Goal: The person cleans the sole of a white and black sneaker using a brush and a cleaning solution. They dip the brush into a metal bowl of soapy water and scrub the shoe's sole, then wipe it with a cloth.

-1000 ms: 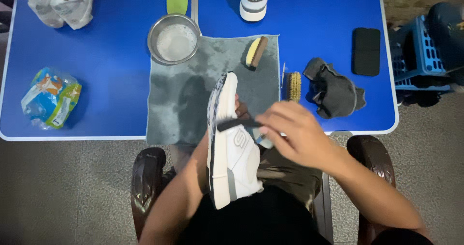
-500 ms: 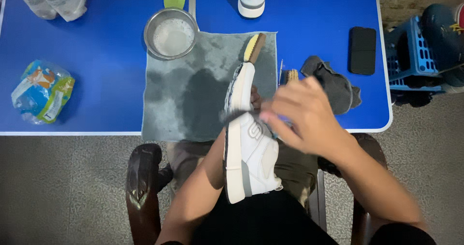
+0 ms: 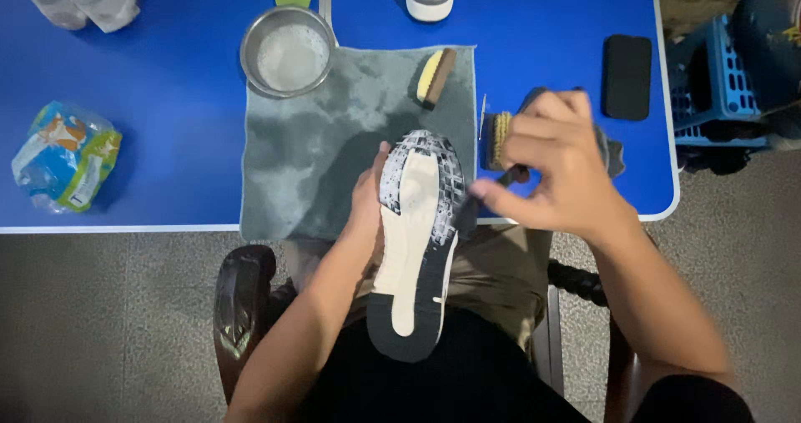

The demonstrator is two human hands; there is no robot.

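A blue table (image 3: 167,98) fills the upper part of the view, and everything else is placed here against the grey towel (image 3: 317,148) spread at its near edge. The towel is damp in darker patches and hangs slightly over the table's front rim.

A sneaker (image 3: 417,239) is turned sole up, its toe over the towel's near right corner and its heel reaching back over the person's lap. The sole is pale down the middle with a dark patterned tread at toe and heel.

The left hand (image 3: 367,202) wraps the sneaker's left side near the toe, fingers curled under it and thumb lying along the edge of the sole, a firm closed grip. The right hand (image 3: 555,173) hovers just right of the towel's right edge, fingers bent and pinched closed on a thin dark handle that points toward the sneaker; what is at its far end cannot be told.

A steel bowl (image 3: 288,52) of foamy liquid overlaps the towel's far left corner. A crumpled plastic packet (image 3: 62,156) lies well left of the towel. A black phone (image 3: 627,76) lies well to the right. A small brush with a yellow sponge face (image 3: 434,77) rests on the towel's far right corner. A bristle brush (image 3: 499,138) sits just beside the towel's right edge, partly behind the right hand.
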